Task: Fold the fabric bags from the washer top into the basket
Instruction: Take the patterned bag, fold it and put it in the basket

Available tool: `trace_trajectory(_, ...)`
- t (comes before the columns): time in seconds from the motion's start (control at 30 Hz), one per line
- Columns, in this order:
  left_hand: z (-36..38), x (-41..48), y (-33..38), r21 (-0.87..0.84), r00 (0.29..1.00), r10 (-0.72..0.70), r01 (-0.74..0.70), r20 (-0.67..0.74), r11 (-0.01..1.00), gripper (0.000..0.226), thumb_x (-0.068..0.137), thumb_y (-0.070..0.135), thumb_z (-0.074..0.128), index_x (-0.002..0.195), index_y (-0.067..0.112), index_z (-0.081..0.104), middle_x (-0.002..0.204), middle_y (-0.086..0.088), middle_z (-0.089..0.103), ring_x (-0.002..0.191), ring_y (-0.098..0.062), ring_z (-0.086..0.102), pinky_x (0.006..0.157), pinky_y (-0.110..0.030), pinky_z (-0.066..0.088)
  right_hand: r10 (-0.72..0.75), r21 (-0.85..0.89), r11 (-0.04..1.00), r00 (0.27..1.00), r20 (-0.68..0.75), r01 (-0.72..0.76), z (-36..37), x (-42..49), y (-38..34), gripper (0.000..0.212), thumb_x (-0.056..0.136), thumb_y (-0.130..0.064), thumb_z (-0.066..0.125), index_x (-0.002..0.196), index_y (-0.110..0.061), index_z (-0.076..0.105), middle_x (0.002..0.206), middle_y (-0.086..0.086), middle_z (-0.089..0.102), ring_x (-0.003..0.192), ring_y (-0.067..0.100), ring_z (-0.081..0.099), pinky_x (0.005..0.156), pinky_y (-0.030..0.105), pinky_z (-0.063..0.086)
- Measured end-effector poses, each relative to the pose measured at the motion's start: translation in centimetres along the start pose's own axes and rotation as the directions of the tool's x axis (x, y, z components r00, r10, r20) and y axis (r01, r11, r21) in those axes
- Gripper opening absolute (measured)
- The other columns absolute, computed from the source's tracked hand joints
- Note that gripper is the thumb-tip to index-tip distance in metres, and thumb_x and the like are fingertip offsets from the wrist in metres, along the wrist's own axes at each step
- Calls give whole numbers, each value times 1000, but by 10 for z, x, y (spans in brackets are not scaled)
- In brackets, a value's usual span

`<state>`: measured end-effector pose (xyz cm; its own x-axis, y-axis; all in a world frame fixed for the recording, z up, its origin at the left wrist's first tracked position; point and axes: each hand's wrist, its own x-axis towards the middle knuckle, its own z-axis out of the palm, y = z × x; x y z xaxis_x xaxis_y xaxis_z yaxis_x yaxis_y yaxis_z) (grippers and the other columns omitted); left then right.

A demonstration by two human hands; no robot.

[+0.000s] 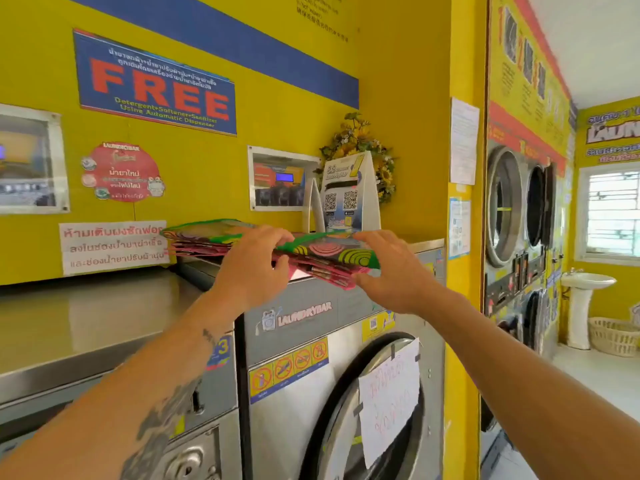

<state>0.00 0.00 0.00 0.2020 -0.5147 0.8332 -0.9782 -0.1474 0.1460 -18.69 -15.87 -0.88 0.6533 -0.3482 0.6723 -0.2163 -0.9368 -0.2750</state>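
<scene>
A stack of colourful fabric bags (pixel 325 252), green, pink and yellow with ring patterns, lies on the top of a steel washer (pixel 426 245). Its front end sticks out past the washer's front edge. My left hand (pixel 251 268) grips the stack's middle from the left, thumb under and fingers over. On the right end my right hand (pixel 391 271) holds the stack, thumb on top and fingers beneath. The stack's far left part (pixel 204 233) rests flat near the wall. A cream laundry basket (pixel 614 336) stands on the floor far right, by a sink.
A white card stand with QR codes (pixel 349 195) and a flower wreath (pixel 363 143) sit behind the bags. A lower steel washer top (pixel 86 317) lies to the left. A paper note (pixel 388 400) is taped on the washer door. Dryers (pixel 519 209) and a pedestal sink (pixel 585 289) line the right.
</scene>
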Motion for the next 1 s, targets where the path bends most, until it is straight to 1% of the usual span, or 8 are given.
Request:
trace_trajectory(0.1, 7, 17, -17, 76, 997, 2, -8, 77, 997, 36, 83, 22, 60, 118, 24, 59, 117, 4, 60, 109, -16, 56, 95, -42, 48, -25, -110, 994, 1000, -10, 24, 8, 19, 2, 70, 80, -40, 64, 143, -29, 35, 143, 2, 43, 128, 26, 40, 104, 53, 42)
trace_trajectory(0.27, 17, 49, -45, 203, 958, -35, -25, 285, 979, 50, 83, 28, 59, 132, 28, 50, 127, 3, 53, 118, -21, 47, 102, -41, 40, 35, -294, 956, 986, 165, 16, 24, 57, 3, 76, 78, -49, 62, 146, -35, 31, 143, 0, 43, 127, 25, 41, 105, 55, 40)
trace_trajectory(0.47, 19, 90, -69, 200, 871, 83, -202, 484, 959, 57, 82, 36, 56, 137, 32, 42, 124, 6, 48, 117, -20, 46, 96, -41, 43, 165, -288, 954, 944, 287, -80, 27, 89, -8, 86, 70, -56, 60, 148, -40, 27, 147, -3, 40, 130, 25, 42, 108, 51, 39)
trace_trajectory(0.6, 19, 87, -83, 147, 843, 224, -333, 489, 932, 48, 82, 32, 49, 129, 28, 48, 118, 3, 51, 111, -21, 49, 93, -41, 44, 226, -317, 939, 932, 284, -131, 31, 93, -14, 87, 69, -60, 58, 149, -40, 27, 141, -6, 44, 125, 21, 46, 107, 47, 40)
trace_trajectory(0.7, 20, 83, -92, 65, 856, 277, -337, 437, 939, 44, 84, 28, 47, 127, 25, 52, 116, 5, 55, 110, -20, 50, 94, -38, 44, 270, -291, 940, 908, 319, -178, 28, 96, -20, 90, 65, -65, 55, 148, -40, 30, 141, -6, 45, 126, 20, 46, 107, 46, 41)
trace_trajectory(0.8, 20, 86, -98, 7, 862, 323, -354, 391, 935, 37, 87, 25, 47, 122, 24, 57, 111, 6, 60, 105, -19, 56, 87, -35, 47, 299, -189, 952, 874, 384, -243, 14, 108, -27, 77, 75, -55, 69, 144, -37, 40, 135, -6, 48, 123, 16, 49, 106, 37, 43)
trace_trajectory(0.9, 13, 87, -109, -28, 842, 387, -407, 375, 913, 34, 82, 24, 49, 111, 23, 67, 100, 6, 66, 92, -19, 63, 73, -35, 52, 314, -72, 948, 866, 390, -311, 4, 136, -31, 61, 83, -50, 69, 138, -35, 49, 135, -6, 53, 121, 15, 53, 105, 38, 43)
trace_trajectory(1.0, 2, 84, -122, -53, 855, 373, -380, 359, 923, 34, 76, 23, 54, 108, 25, 68, 98, 10, 67, 88, -14, 63, 70, -30, 52, 331, -129, 944, 868, 371, -304, 13, 179, -22, 56, 85, -49, 67, 137, -32, 51, 134, 2, 58, 119, 20, 57, 103, 39, 44)
